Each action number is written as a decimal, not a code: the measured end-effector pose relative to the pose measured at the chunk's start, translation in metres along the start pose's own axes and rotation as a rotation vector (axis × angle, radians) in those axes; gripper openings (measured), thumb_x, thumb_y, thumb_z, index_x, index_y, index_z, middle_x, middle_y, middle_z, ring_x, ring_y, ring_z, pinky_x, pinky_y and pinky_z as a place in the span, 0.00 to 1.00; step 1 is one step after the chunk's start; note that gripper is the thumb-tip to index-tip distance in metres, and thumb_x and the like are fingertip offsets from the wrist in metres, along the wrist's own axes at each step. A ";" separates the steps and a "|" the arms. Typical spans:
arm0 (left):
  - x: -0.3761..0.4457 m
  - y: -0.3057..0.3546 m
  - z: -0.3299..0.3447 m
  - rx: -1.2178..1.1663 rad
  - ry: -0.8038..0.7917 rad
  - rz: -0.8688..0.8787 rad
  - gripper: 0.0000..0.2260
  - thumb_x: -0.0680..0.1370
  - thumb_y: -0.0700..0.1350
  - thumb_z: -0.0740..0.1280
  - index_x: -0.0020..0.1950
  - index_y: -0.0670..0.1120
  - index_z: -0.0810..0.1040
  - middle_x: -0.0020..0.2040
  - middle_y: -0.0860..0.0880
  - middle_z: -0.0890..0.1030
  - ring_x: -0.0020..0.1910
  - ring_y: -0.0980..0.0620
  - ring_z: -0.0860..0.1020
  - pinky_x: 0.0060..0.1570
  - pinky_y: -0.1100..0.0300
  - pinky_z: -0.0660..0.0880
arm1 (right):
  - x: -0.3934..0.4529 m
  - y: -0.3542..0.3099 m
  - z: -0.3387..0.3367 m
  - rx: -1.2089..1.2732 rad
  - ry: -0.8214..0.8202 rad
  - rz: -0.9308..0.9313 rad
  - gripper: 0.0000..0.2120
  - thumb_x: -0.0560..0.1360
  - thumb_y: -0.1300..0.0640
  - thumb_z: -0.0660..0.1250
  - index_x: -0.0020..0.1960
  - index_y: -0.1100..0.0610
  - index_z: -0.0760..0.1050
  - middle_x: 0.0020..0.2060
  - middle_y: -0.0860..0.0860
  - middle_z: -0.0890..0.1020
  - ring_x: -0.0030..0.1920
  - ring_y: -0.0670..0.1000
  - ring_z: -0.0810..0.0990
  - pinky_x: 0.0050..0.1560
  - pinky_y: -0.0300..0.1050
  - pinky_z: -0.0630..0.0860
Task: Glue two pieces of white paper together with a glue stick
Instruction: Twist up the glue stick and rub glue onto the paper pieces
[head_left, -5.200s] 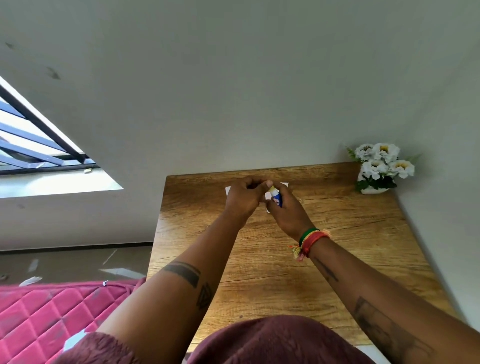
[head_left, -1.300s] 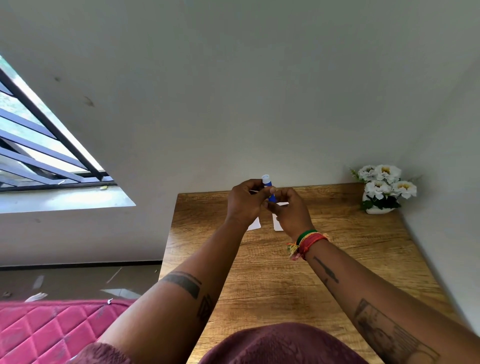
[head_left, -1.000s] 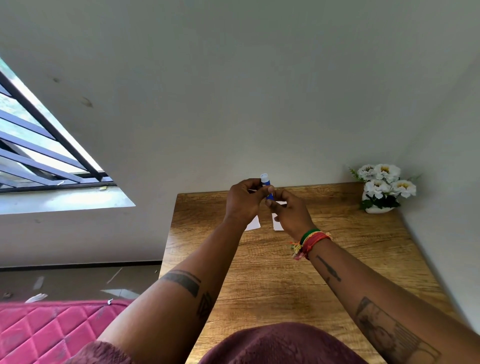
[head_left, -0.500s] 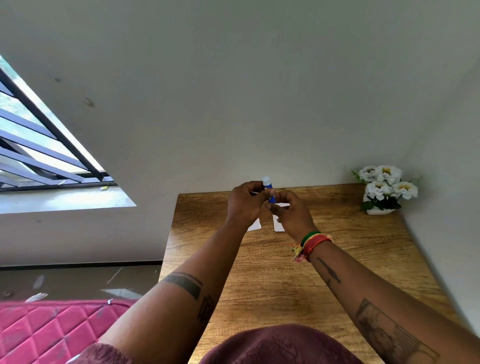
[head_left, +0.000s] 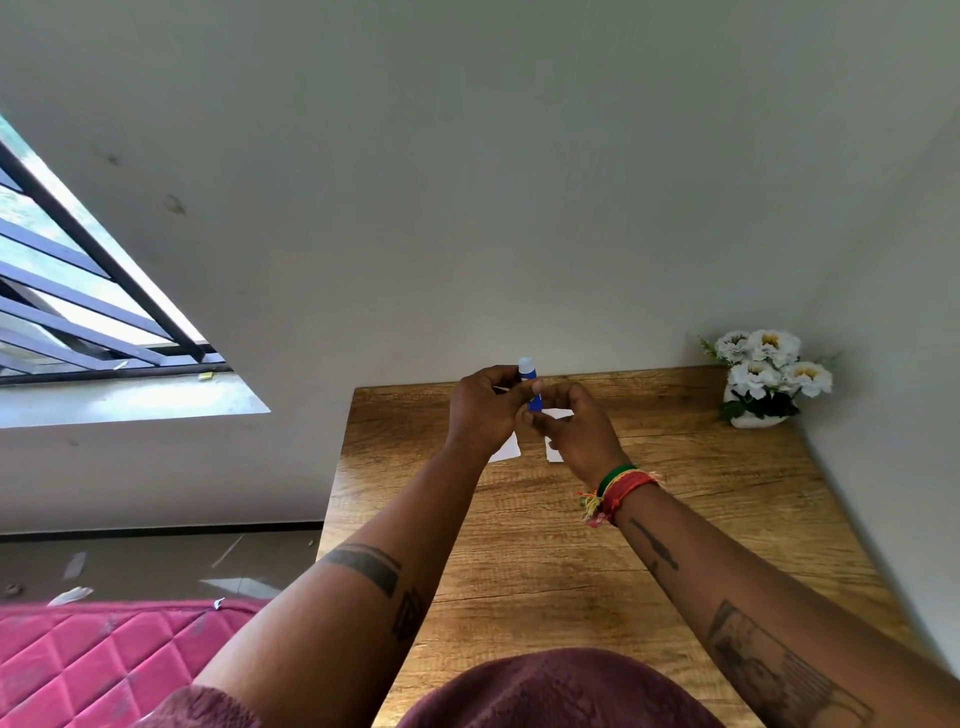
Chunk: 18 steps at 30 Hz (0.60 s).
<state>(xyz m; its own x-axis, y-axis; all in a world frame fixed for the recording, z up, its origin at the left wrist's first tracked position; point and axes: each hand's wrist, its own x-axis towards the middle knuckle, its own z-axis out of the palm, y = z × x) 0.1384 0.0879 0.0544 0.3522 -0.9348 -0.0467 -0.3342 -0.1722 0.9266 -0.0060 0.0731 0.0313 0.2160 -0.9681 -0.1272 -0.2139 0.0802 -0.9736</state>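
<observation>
A small blue glue stick (head_left: 532, 387) with a pale tip stands upright between my two hands, raised above the wooden table (head_left: 545, 545). My left hand (head_left: 480, 410) pinches its upper part with thumb and fingers. My right hand (head_left: 576, 431) holds its lower end. Two pieces of white paper lie flat on the table under my hands, mostly hidden: a corner of one paper (head_left: 506, 451) shows below my left hand, and part of the other paper (head_left: 555, 452) shows by my right hand.
A white pot of white flowers (head_left: 761, 376) stands at the table's far right corner against the wall. A pink quilted mattress (head_left: 78, 670) lies low at the left. A barred window (head_left: 78, 296) is at the left.
Since 5 s ago my hands rose from the papers with the glue stick, its tip now pointing up. Over the last second the hands barely shift; the stick dipped slightly.
</observation>
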 end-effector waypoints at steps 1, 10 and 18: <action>-0.001 0.000 0.001 0.003 -0.001 0.005 0.12 0.77 0.51 0.75 0.59 0.51 0.86 0.46 0.61 0.83 0.44 0.65 0.80 0.40 0.70 0.71 | 0.001 0.001 0.000 -0.014 0.017 0.006 0.11 0.76 0.53 0.74 0.56 0.49 0.77 0.53 0.43 0.81 0.54 0.53 0.81 0.55 0.56 0.80; 0.002 0.000 0.001 -0.024 -0.014 -0.014 0.11 0.76 0.51 0.76 0.58 0.52 0.86 0.46 0.60 0.84 0.45 0.64 0.80 0.40 0.66 0.72 | 0.004 -0.001 -0.001 -0.009 -0.025 0.009 0.07 0.81 0.56 0.68 0.56 0.45 0.78 0.57 0.49 0.83 0.49 0.51 0.83 0.43 0.42 0.77; 0.004 -0.009 0.001 -0.048 -0.019 -0.042 0.08 0.75 0.52 0.77 0.54 0.54 0.87 0.43 0.61 0.84 0.42 0.67 0.81 0.40 0.67 0.73 | 0.003 0.003 -0.001 0.001 -0.058 0.005 0.12 0.80 0.53 0.69 0.64 0.48 0.77 0.58 0.44 0.82 0.50 0.49 0.82 0.45 0.43 0.76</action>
<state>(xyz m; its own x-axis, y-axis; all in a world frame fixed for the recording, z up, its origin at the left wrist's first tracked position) 0.1422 0.0857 0.0451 0.3484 -0.9328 -0.0920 -0.2771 -0.1963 0.9406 -0.0071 0.0701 0.0285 0.2700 -0.9522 -0.1430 -0.2147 0.0853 -0.9730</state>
